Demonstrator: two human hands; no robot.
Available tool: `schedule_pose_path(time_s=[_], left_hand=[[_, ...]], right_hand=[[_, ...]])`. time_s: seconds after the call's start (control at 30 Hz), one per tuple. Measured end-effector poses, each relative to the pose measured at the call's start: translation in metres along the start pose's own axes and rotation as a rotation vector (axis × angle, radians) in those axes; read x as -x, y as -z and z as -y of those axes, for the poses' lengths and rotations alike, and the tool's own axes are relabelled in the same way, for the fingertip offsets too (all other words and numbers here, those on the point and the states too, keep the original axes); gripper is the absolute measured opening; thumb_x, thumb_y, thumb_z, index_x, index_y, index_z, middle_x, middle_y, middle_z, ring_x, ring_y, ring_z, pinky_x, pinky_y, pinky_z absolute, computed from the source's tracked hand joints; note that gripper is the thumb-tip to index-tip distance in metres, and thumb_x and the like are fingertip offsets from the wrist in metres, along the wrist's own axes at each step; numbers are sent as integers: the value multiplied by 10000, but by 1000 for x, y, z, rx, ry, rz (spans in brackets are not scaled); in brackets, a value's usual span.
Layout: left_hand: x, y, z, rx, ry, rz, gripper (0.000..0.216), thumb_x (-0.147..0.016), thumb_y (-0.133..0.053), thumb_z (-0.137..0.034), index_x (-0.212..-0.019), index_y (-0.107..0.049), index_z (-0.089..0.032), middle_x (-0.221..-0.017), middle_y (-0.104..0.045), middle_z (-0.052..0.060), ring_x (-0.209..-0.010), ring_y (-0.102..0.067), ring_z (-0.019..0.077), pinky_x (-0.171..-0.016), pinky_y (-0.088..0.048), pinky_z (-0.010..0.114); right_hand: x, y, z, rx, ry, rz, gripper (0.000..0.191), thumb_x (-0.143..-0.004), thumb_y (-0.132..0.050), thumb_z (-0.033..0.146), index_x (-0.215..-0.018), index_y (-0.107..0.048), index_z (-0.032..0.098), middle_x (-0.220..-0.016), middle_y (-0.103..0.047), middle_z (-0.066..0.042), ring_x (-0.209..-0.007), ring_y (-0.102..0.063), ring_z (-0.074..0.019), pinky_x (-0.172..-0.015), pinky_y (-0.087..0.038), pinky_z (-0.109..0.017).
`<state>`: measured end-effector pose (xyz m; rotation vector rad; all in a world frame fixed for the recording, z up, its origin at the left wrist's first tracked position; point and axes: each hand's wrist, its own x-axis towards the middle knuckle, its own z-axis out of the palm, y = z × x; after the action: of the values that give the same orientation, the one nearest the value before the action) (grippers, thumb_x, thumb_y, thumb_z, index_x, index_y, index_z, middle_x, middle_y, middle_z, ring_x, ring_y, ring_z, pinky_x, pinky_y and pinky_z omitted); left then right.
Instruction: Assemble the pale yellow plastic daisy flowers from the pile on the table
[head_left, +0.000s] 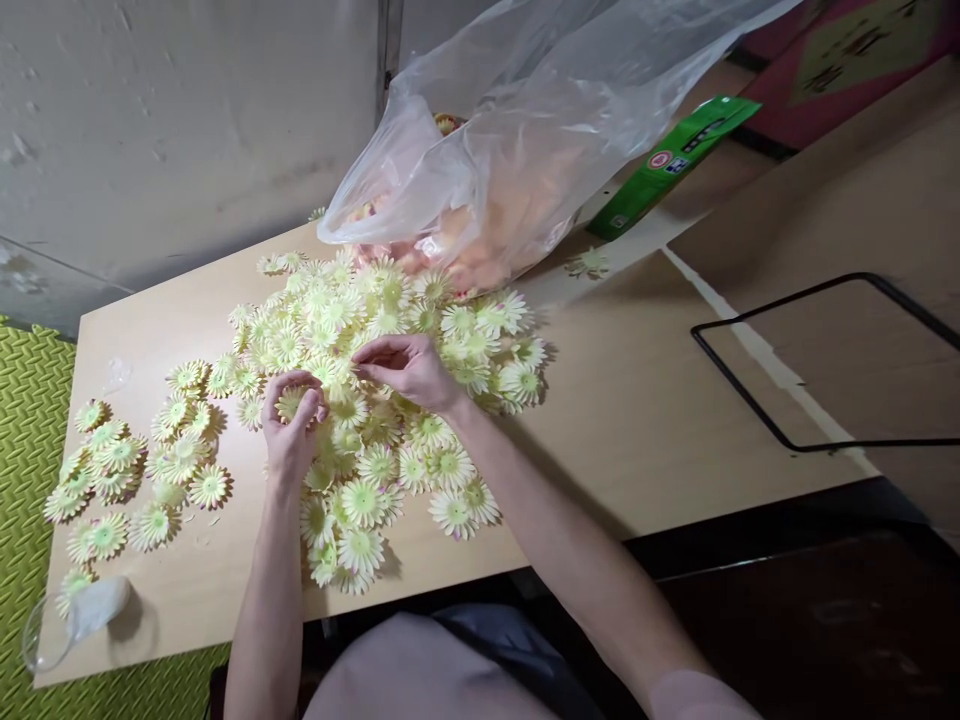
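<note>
A wide heap of pale yellow-green artificial flower heads [364,500] covers the middle of the table. My left hand [294,412] curls around one artificial flower head [291,402] at the left side of the heap. Just to its right, my right hand [409,368] hovers over the heap with thumb and fingertips pinched together. Whatever lies between those fingertips is too small to make out. Smaller groups of the same flower heads [184,455] lie to the left of my left hand.
Behind the heap stands a clear plastic bag [517,190] with pinkish-orange pieces inside. A green packet [667,170] leans beside it. A clear plastic cup [94,610] lies on its side at the table's near left corner. A black metal frame [739,395] is at the right.
</note>
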<state>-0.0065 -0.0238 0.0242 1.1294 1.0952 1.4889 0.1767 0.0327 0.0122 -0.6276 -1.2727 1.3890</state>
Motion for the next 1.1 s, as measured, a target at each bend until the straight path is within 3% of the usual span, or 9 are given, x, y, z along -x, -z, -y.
schedule_pose_path(time_s=[0.27,0.47,0.57,0.73,0.87,0.97,1.1], left_hand=[[1,-2,6,-172,-61,-66,293,-699,-809,-342,-916,-672,-201,-1002,-628,29,-721,-624,112,-616,-529,229],[1,-3,4,-242,-116,-71,261,-669,-837,-296,-841,-676,-184,-942,-639,26,-810,-638,129,-666,-528,216],[2,-4,4,-166,-67,-71,246,-701,-812,-326,-837,-665,-184,-930,-636,16,-684,-619,96,-591,-517,211],[2,-1,4,-49,-28,-144,276,-714,-803,-349,-800,-601,-183,-724,-588,-37,-534,-569,66,-526,-480,194],[1,0,2,-24,-10,-168,312,-700,-818,-339,-769,-558,-179,-652,-568,-50,-526,-564,68,-519,-452,182],[1,-2,-1,-40,27,-177,340,-698,-814,-362,-725,-529,-178,-613,-561,-56,-496,-542,65,-492,-431,178],[1,-5,-4,-93,20,-158,360,-686,-812,-408,-659,-547,-166,-595,-572,-43,-497,-513,62,-482,-414,174]], right_hand=[[2,-6,-1,22,-30,45,188,-731,-793,226,-915,-768,201,-898,-767,-31,-833,-728,-146,-828,-632,-327],[5,-14,3,-77,-106,107,504,-577,-888,182,-1053,-722,194,-1013,-742,-52,-865,-715,-153,-832,-639,-328],[5,-14,3,-53,-88,71,445,-601,-878,200,-1017,-721,177,-1034,-730,-58,-806,-705,-130,-824,-638,-326],[2,-4,3,-10,14,-49,353,-680,-836,256,-993,-694,177,-1008,-708,-49,-773,-674,-115,-772,-628,-313],[3,-2,7,222,190,-198,329,-653,-855,326,-881,-657,195,-940,-651,-20,-693,-575,-100,-642,-570,-280],[6,-9,9,464,351,-96,327,-644,-851,410,-758,-632,195,-842,-621,-12,-735,-566,-136,-643,-539,-306],[9,-21,4,692,546,133,398,-631,-854,440,-884,-682,186,-884,-683,-45,-850,-620,-202,-780,-547,-417]])
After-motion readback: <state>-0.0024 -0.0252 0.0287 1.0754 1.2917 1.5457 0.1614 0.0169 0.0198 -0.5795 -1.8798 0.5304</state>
